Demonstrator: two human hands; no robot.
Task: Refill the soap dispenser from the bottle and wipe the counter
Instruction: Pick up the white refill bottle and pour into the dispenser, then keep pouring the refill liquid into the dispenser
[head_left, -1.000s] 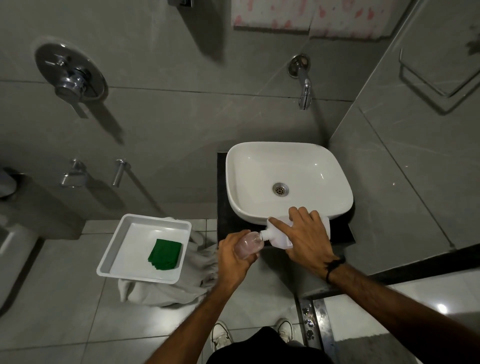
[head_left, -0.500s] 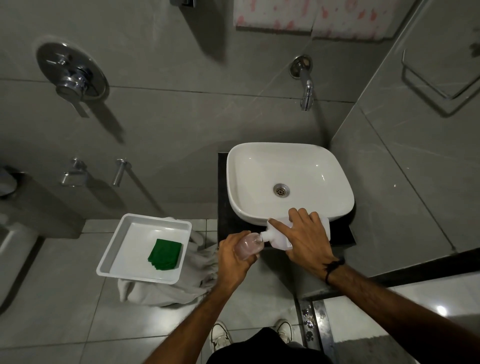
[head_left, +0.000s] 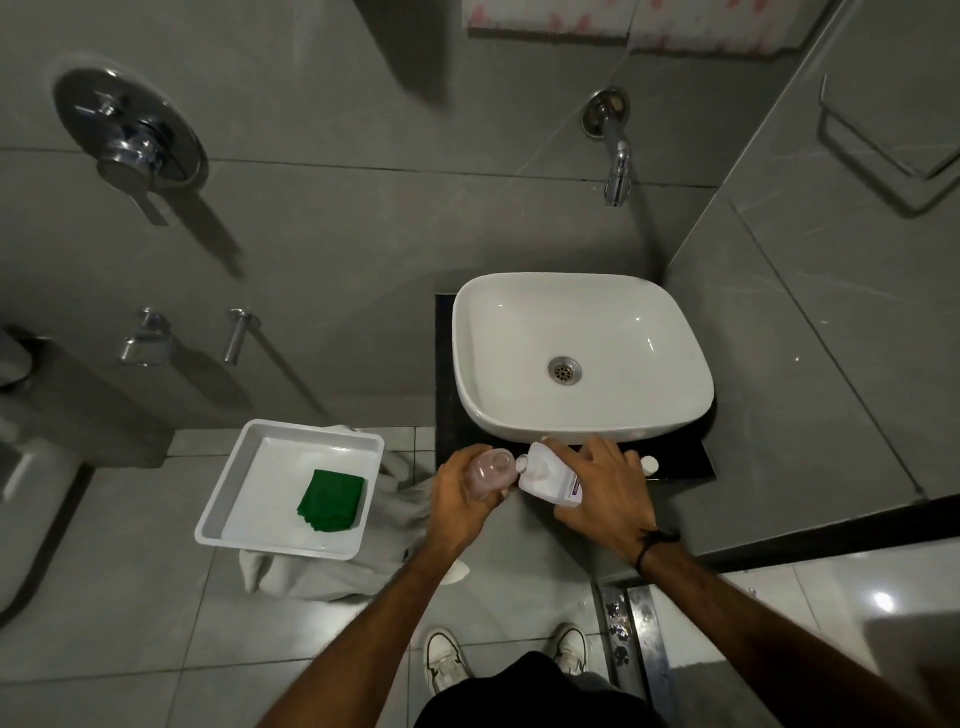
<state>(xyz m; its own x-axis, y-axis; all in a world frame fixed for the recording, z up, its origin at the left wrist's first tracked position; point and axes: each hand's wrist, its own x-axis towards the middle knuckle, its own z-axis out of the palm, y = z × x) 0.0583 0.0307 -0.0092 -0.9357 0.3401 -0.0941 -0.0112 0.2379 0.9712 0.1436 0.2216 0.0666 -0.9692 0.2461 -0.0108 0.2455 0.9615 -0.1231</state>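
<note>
Head view, the only one: the left hand (head_left: 464, 496) is wrapped around the small clear soap dispenser (head_left: 488, 470), fingers closed on its body, holding it in the air just in front of the dark counter (head_left: 680, 462). The right hand (head_left: 605, 496) lies over the white refill bottle (head_left: 548, 480), fingers curled down on it; the bottle is tipped toward the left with its neck at the dispenser's mouth. Against the frames of a second and half a second ago, both hands hold the same pairing and the bottle remains tilted, with only a slight settling of the grip; the pour therefore appears to be continuing. No stream or fill level can be made out. A small white piece, possibly a cap (head_left: 649, 464), rests on the counter by the right hand's fingers. The basin (head_left: 582, 358) is dry. The green cloth (head_left: 331, 501) sits untouched in the white tray (head_left: 228, 512), well apart to the left; wiping is not yet begun.
</note>
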